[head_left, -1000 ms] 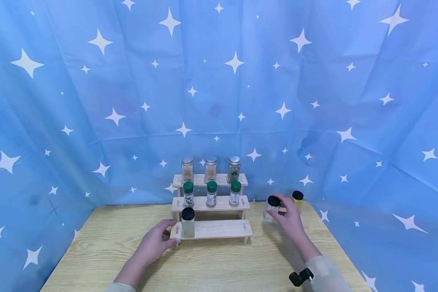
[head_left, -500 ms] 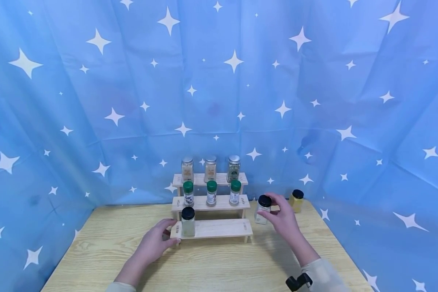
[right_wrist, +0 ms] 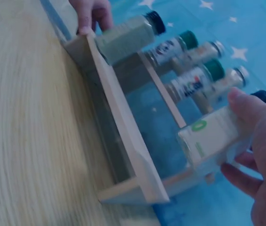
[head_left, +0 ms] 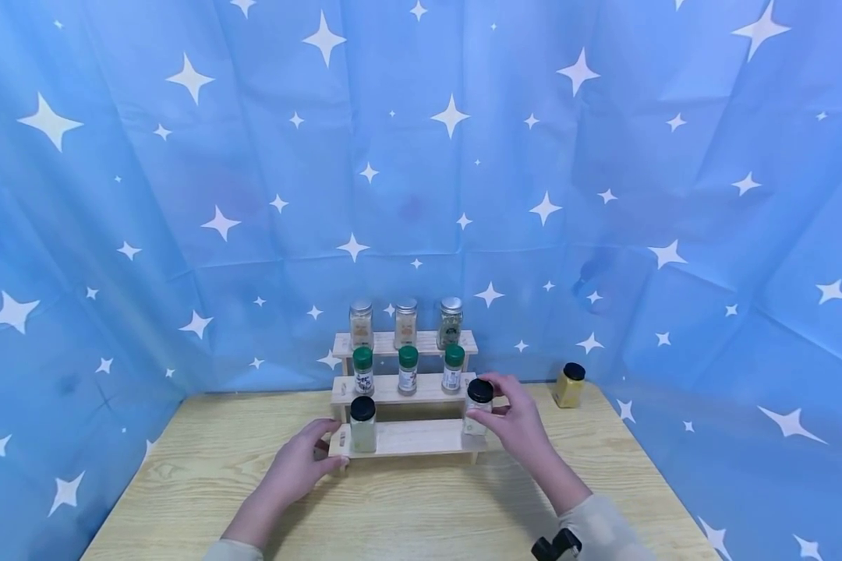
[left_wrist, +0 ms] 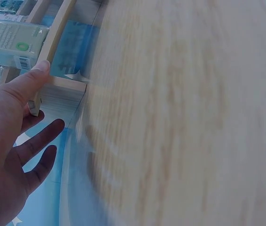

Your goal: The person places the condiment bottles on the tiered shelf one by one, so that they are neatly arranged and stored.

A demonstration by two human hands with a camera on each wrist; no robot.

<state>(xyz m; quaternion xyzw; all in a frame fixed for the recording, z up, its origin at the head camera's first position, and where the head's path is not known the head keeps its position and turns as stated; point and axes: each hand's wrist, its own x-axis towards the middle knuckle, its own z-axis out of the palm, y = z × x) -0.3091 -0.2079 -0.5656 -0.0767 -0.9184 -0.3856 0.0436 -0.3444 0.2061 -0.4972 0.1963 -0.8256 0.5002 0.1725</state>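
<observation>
A three-tier wooden spice rack [head_left: 421, 439] stands on the table. At the left end of its lowest tier my left hand [head_left: 296, 469] pinches the board, thumb [left_wrist: 38, 70] on the front edge and a finger behind it. My right hand [head_left: 518, 425] holds a black-capped glass spice jar [head_left: 477, 421] upright between thumb and fingers, over the right end of that tier. In the right wrist view, the jar's base [right_wrist: 189, 148] appears apart from the board. Another black-capped jar [head_left: 362, 435] with pale contents stands on the lowest tier's left end.
Green-capped jars [head_left: 408, 372] fill a row on the middle tier, with silver-capped jars [head_left: 405, 326] on the top one. A black-capped jar with yellow contents [head_left: 569, 387] stands at the table's back right. Behind hangs a blue star-patterned curtain [head_left: 421, 195].
My right hand has carried the black-capped jar leftward from beside the yellow jar to the rack's lowest tier. The left hand has stayed on the rack's left end.
</observation>
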